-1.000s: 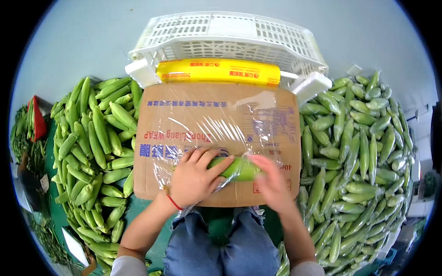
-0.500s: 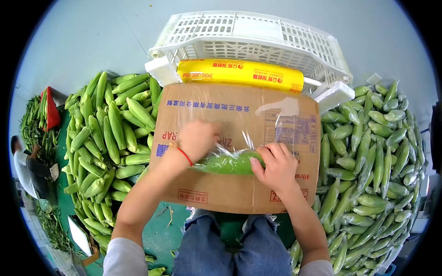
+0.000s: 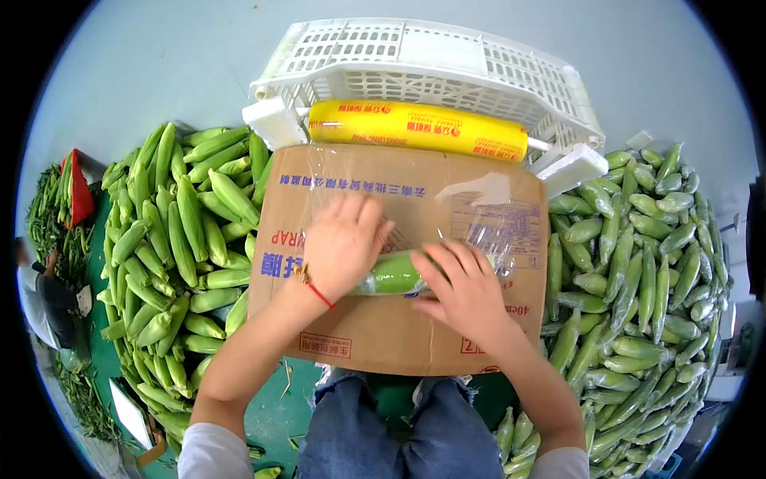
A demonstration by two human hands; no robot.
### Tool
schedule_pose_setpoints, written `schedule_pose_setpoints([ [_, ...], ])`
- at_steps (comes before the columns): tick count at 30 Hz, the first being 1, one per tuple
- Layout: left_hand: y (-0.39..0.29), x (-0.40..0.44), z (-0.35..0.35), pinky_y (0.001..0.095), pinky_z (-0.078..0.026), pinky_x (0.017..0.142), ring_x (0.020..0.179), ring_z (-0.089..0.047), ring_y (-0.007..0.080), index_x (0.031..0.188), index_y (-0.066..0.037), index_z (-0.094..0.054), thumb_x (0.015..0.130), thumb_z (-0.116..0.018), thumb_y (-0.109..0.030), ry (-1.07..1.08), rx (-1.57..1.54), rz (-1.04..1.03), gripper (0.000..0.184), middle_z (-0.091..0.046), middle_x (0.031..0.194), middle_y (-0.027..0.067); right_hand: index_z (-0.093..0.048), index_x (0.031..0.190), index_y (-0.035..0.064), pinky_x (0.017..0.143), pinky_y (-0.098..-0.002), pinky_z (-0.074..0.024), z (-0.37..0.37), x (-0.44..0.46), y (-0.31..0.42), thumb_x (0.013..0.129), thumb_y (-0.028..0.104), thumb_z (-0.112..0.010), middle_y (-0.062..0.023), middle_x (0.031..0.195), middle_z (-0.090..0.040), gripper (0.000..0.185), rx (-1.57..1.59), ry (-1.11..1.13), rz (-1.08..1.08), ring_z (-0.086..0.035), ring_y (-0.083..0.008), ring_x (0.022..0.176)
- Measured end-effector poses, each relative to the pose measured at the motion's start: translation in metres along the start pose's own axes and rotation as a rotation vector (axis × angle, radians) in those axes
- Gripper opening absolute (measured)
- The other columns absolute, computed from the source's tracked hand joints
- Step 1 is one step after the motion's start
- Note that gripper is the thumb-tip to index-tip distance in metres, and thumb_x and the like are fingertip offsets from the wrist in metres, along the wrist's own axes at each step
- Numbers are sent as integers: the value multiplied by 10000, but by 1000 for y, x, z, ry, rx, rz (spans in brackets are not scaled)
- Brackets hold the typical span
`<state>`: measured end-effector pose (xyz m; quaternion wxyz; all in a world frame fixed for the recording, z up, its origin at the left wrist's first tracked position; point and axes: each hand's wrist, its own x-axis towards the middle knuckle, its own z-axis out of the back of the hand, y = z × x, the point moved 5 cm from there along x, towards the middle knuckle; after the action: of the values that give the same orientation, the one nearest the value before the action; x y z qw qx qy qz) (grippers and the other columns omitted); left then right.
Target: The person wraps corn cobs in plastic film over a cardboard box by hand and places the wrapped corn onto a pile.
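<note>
A green ear of corn [image 3: 396, 274] in its husk lies crosswise on a cardboard box [image 3: 407, 335], with clear plastic wrap [image 3: 415, 227] around it and stretched over the cardboard behind. My left hand [image 3: 345, 243] covers the left end of the ear, fingers bent over it and the film. On the right end rests my right hand [image 3: 463, 291], its fingers across the top and the thumb on the near side. Both palms and the ends of the ear are hidden.
A yellow roll of wrap [image 3: 419, 128] hangs on a white plastic crate [image 3: 431, 48] behind the box. Unwrapped corn [image 3: 183, 231] is heaped at left, wrapped corn [image 3: 638, 303] at right. A person [image 3: 49, 295] is at far left.
My left hand has moved slightly right and its fingers now bend over the film beside the ear. My right hand has shifted a little left and down, farther over the ear.
</note>
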<state>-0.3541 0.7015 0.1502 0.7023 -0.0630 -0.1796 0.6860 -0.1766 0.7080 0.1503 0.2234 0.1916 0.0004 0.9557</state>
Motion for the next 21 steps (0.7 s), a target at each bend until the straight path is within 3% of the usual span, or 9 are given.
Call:
schedule_pose_setpoints([
  [3,-33,-41,-6,413,-511,837,996,-620,305,1156,-23,-580,813,-688,-254,257,-64,6,427,-618,1111,187,-533,1207,113,798,-372,-486,-11,5,-10,617,386,-799,-60,1102,-550,703,35,231,-66,-549,-252,999],
  [5,-40,-76,2,426,-516,836,961,-635,322,1173,-4,-576,797,-701,-284,127,-173,-66,485,-623,1114,190,-550,1161,89,756,-361,-487,-3,-9,7,646,415,-773,-42,1028,-557,649,125,256,-15,-556,-238,951],
  [7,-46,-90,1,435,-451,966,1154,-562,333,1273,31,-515,797,-694,-302,78,-88,-172,607,-560,1266,208,-562,1133,71,762,-367,-483,-2,-21,15,665,433,-756,-49,1023,-559,622,303,412,-56,-556,-241,950],
  [8,-46,-86,-1,439,-424,1005,1206,-530,335,1302,41,-491,801,-688,-301,82,-59,-190,637,-534,1309,211,-573,1141,44,838,-394,-474,-2,-20,15,683,425,-747,-84,1064,-560,621,299,465,-61,-548,-260,1005],
  [10,-31,-65,-12,431,-317,1115,1351,-395,343,1380,55,-409,814,-668,-286,115,-12,-229,709,-415,1442,221,-568,1173,39,884,-409,-457,6,-5,8,690,404,-750,-104,1101,-559,632,164,202,-58,-538,-274,1041],
  [12,0,-12,-22,419,-319,1121,1350,-382,377,1382,80,-383,812,-665,-242,-24,-34,-181,713,-398,1447,239,-544,1249,33,948,-429,-429,7,9,1,692,375,-757,-119,1179,-543,687,67,13,48,-517,-291,1090],
  [14,19,43,-26,403,-331,1115,1356,-364,391,1376,104,-364,803,-658,-169,91,-37,-268,699,-361,1457,268,-560,1195,38,906,-415,-455,-12,29,-10,671,371,-769,-112,1121,-572,655,18,-9,120,-543,-284,1058],
  [16,27,70,-61,392,-354,1101,1358,-359,385,1381,115,-338,770,-681,-141,275,170,-338,746,-334,1462,286,-568,1128,44,854,-403,-479,-23,50,-19,653,378,-781,-107,1050,-598,619,19,81,133,-573,-278,1010],
  [21,17,68,-49,366,-372,1094,1378,-332,355,1401,112,-301,742,-739,-218,502,109,-256,857,-250,1511,269,-551,938,65,722,-374,-510,-21,37,1,628,437,-793,-102,873,-629,541,111,357,116,-632,-273,862],
])
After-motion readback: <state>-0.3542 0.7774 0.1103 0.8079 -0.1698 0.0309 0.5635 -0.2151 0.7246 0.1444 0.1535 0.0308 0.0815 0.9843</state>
